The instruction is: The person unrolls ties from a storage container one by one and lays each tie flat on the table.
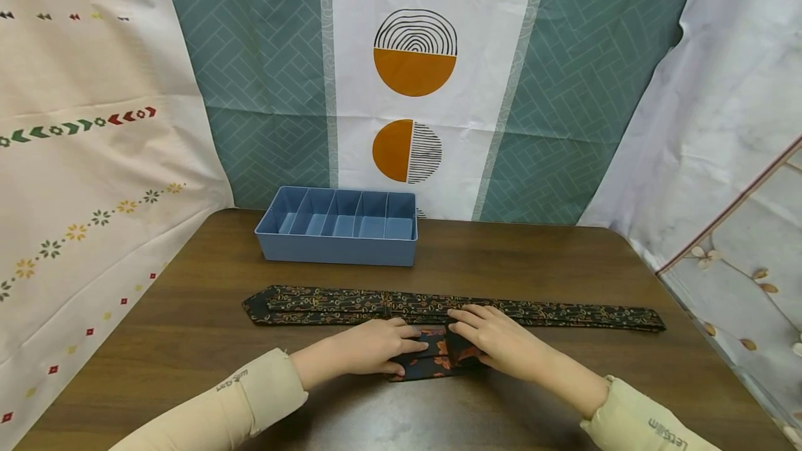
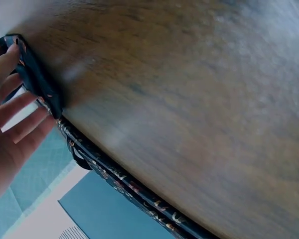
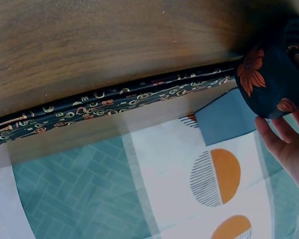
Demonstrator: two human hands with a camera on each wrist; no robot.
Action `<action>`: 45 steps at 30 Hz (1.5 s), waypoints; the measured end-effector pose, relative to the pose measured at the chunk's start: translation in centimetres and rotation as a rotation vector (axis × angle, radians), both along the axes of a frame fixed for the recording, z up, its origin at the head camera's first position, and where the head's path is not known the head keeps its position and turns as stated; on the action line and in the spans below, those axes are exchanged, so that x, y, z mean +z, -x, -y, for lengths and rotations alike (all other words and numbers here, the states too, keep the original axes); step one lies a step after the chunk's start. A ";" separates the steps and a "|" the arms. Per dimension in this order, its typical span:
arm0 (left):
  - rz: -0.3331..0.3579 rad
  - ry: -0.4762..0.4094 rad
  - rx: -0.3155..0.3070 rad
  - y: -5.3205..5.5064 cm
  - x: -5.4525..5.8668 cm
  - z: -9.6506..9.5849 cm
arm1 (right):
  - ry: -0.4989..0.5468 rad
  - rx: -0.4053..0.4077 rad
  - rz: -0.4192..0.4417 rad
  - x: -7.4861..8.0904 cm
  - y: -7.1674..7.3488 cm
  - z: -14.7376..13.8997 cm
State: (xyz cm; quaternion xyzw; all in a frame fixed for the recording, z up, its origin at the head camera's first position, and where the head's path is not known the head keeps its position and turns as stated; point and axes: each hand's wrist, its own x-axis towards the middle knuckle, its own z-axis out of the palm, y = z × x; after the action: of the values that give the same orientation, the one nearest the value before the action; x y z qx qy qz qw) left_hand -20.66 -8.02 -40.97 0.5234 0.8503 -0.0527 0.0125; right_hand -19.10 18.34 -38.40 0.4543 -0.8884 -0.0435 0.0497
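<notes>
A dark necktie with orange flowers (image 1: 421, 369) lies across the near middle of the table, its right end wound into a roll (image 3: 269, 79). My right hand (image 1: 504, 343) holds that roll, fingertips against its far side and thumb at the near side. The left hand (image 1: 372, 346) rests on the tie's flat end with its fingers extended. In the left wrist view, those fingers touch the dark cloth (image 2: 37, 74). Just beyond both hands stretches a second necktie (image 1: 344, 301), black with a small gold pattern, folded lengthwise. The right hand partly hides it.
A blue box with several compartments (image 1: 338, 249) stands at the back left of the brown wooden table (image 1: 532, 256). Patterned curtains (image 1: 269, 75) hang behind the table and along both sides.
</notes>
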 end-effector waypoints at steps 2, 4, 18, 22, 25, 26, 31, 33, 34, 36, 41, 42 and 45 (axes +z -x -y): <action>0.003 0.003 -0.010 0.0 0.1 -0.1 | -0.008 0.011 -0.013 0.0 0.0 0.0; 0.023 0.001 -0.008 -0.1 0.2 -0.2 | -0.014 0.026 -0.030 0.0 0.1 -0.1; 0.103 0.005 0.022 -0.1 0.3 -0.6 | -0.053 0.024 -0.048 0.1 0.0 -0.4; 0.113 0.003 0.024 -0.1 0.3 -0.6 | -0.063 0.024 -0.055 0.2 0.1 -0.4; 0.112 0.001 0.024 -0.1 0.4 -0.6 | -0.072 0.030 -0.068 0.2 0.1 -0.5; 0.114 0.000 0.026 -0.1 0.4 -0.6 | -0.074 0.032 -0.071 0.3 0.2 -0.5; 0.115 0.004 0.033 -0.2 0.4 -0.6 | -0.092 0.027 -0.067 0.3 0.3 -0.9; 0.119 0.006 0.036 -0.2 0.4 -0.6 | -0.096 0.018 -0.058 0.4 0.4 -1.0; 0.122 0.006 0.038 -0.2 0.4 -0.6 | -0.097 0.015 -0.051 0.5 0.4 -1.1; 0.126 0.005 0.037 -0.2 0.4 -0.6 | -0.098 0.009 -0.039 0.5 0.4 -1.2; 0.149 0.003 0.042 -0.1 0.5 -0.5 | -0.097 0.015 -0.018 0.7 0.3 -1.2; 0.155 0.003 0.045 -0.1 0.5 -0.4 | -0.095 0.015 -0.014 0.7 0.2 -1.2; 0.180 0.004 0.064 0.0 0.5 -0.2 | -0.087 0.009 -0.003 0.7 0.2 -1.3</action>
State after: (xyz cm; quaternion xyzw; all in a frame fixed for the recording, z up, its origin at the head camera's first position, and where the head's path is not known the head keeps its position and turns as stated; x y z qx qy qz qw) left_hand -20.63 -7.84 -40.47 0.4985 0.8620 -0.0068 0.0914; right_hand -19.32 19.65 -37.75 0.4597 -0.8836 -0.0828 0.0314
